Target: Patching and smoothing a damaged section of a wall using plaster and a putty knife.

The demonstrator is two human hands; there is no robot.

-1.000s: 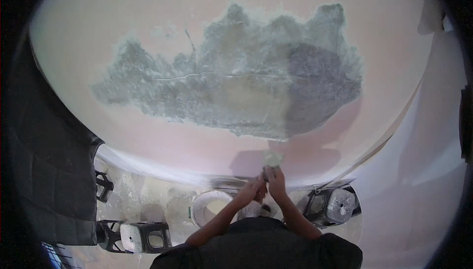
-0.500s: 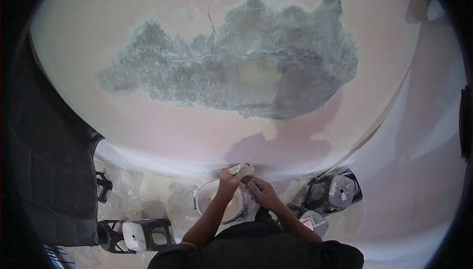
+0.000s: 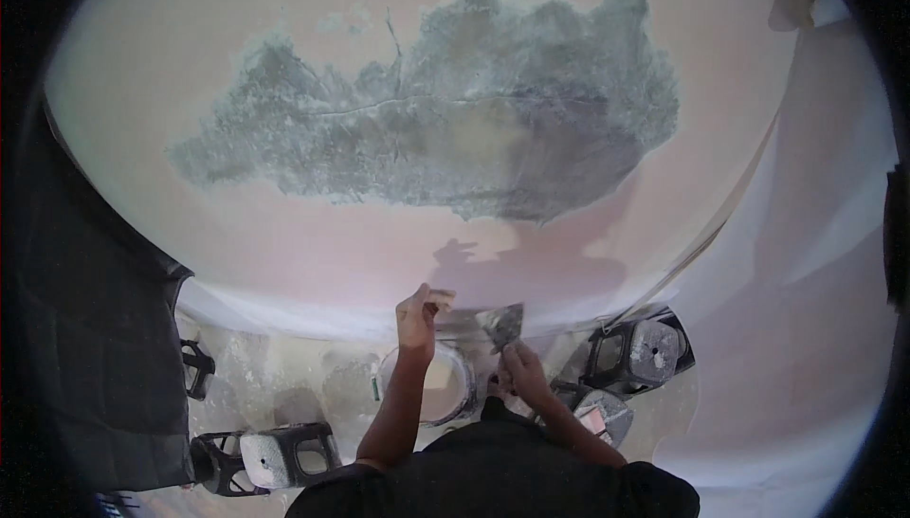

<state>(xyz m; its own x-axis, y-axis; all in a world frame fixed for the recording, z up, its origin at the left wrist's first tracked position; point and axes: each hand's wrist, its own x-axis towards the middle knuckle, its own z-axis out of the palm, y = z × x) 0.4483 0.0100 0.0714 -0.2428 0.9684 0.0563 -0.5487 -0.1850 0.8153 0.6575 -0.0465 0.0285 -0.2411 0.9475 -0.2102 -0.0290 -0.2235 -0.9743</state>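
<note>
My right hand (image 3: pixel 523 371) grips the handle of a putty knife (image 3: pixel 502 325), its flared, smeared blade tilted up toward the wall. My left hand (image 3: pixel 417 319) is raised to the left of the blade, apart from it, with fingers bent to the right and slightly spread; nothing shows in them. Below and between both hands stands a round bucket (image 3: pixel 464 395) holding a pale mix, partly covered by my left forearm. Ahead rises a pale pinkish wall (image 3: pixel 313 234) with a large, ragged grey patch (image 3: pixel 379 153) crossed by a thin crack.
Dark plastic stools with whitened tops stand at the lower left (image 3: pixel 263 459) and at the right (image 3: pixel 654 349). A further spattered stool (image 3: pixel 607 414) is near my right forearm. Dark sheeting (image 3: pixel 104 328) hangs at left, white sheeting (image 3: pixel 796 328) at right. The floor (image 3: pixel 251 366) is splattered.
My left hand has come away from the putty knife blade and moved up and left. The putty knife in my right hand has shifted slightly right, its blade now fully exposed.
</note>
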